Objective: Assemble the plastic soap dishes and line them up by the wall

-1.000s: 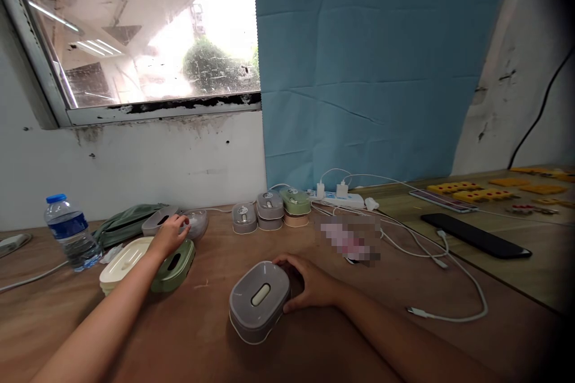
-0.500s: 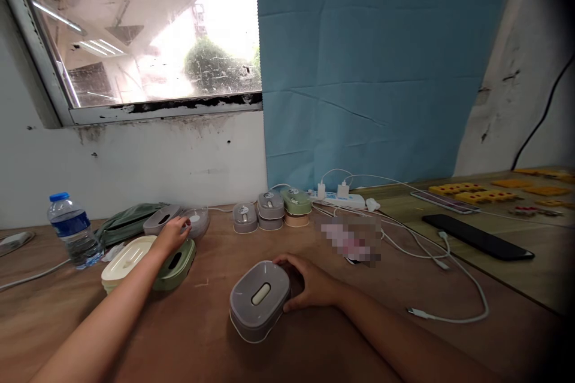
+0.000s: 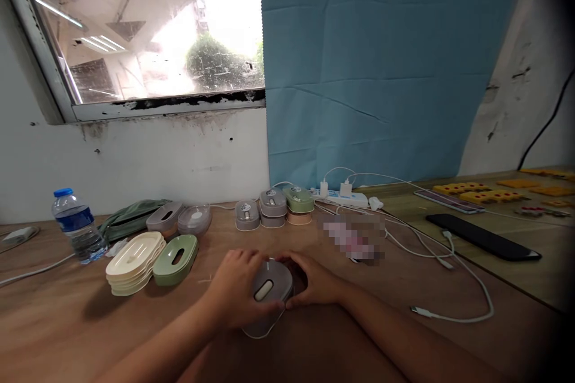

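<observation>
Left hand (image 3: 236,290) has moved, from above the clear tub (image 3: 193,219) to the box (image 3: 279,278), which the right hand (image 3: 317,281) was already holding; the work, so judged, is now two-handed. Clock directions are read from the box, 12 pointing away from the wearer. Near: the box rests on the desk (image 3: 58,323), lid on, a cream insert (image 3: 263,290) seated in its slot; its contents are hidden. Left fingers and thumb clasp its 9 o'clock side, right fingers and thumb its 3 o'clock side; firmness of grip cannot be told. Middle: at 10 o'clock sits the green lid (image 3: 168,266), its slot open and dark, and just beyond it the cream stack (image 3: 135,249), several pieces nested. Farther, at 11 o'clock, stands the clear tub, its contents indistinct, beside the grey tub (image 3: 155,217), which has a dark slot. Far: at 12 o'clock stand the small boxes (image 3: 272,208), lidded, two grey and one green over peach, contents hidden. At 1 o'clock lies the power strip (image 3: 354,198), with two plugs.
</observation>
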